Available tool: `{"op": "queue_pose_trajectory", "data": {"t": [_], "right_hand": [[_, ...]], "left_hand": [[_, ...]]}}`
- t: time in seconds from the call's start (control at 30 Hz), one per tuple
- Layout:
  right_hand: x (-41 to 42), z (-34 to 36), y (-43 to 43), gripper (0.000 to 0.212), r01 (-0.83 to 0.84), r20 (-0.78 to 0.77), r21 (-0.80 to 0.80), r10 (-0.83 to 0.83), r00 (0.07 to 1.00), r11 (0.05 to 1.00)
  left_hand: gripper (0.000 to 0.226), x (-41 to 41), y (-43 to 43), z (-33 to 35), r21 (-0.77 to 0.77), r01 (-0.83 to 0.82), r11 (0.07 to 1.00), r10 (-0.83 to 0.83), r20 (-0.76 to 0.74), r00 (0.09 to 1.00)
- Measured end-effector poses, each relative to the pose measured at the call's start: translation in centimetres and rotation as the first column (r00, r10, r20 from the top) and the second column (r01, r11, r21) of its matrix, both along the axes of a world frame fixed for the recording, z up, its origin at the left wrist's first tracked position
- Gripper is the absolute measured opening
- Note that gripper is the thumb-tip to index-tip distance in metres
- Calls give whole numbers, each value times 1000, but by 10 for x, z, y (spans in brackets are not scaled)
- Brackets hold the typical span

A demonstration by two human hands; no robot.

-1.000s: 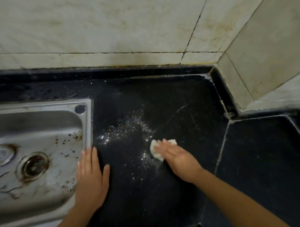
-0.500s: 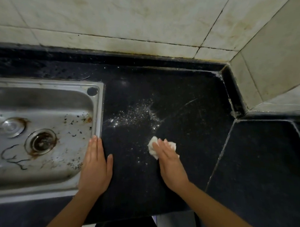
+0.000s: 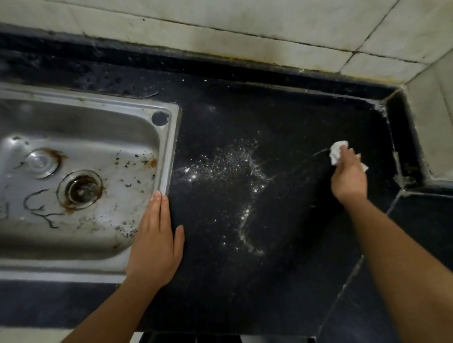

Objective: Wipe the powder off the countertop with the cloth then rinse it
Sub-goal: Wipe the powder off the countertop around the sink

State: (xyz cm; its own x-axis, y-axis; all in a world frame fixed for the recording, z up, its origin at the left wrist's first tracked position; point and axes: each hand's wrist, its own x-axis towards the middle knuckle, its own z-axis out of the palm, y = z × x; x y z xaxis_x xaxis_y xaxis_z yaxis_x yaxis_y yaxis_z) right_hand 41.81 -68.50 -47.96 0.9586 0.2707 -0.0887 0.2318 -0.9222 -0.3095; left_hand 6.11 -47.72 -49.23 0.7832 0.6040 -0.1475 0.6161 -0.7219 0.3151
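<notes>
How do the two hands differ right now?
The left hand lies flat and empty, fingers straddling the sink rim; the right hand is closed on the cloth. The left sits beside the powder; the right is past it, near the corner. Both rest on the countertop.

One crumpled white cloth (image 3: 337,152) sits in the right hand (image 3: 349,175). One stainless steel sink (image 3: 167,148), with one rusty round drain (image 3: 80,189), lies under the left hand (image 3: 155,242). Two hands in all.
</notes>
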Motion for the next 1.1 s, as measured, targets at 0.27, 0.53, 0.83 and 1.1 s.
{"op": "queue_pose_trajectory", "data": {"t": [0.27,0.53,0.83,1.1], "right_hand": [[-41,-2,24,51,-328,56,93,324,944,940],[-108,5,-13,49,-839,-37,99,844,534,535],[-3,0,15,51,70,4,52,-71,997,996],[-174,-9,43,52,-711,-10,182,724,689,679]], "left_hand": [[70,2,-2,6,-3,7,1000,-7,-19,1000],[70,3,-2,7,26,4,1000,-3,-42,999],[69,3,-1,5,42,12,999,-10,-49,999],[70,2,0,5,43,1,999,1,-47,999]]}}
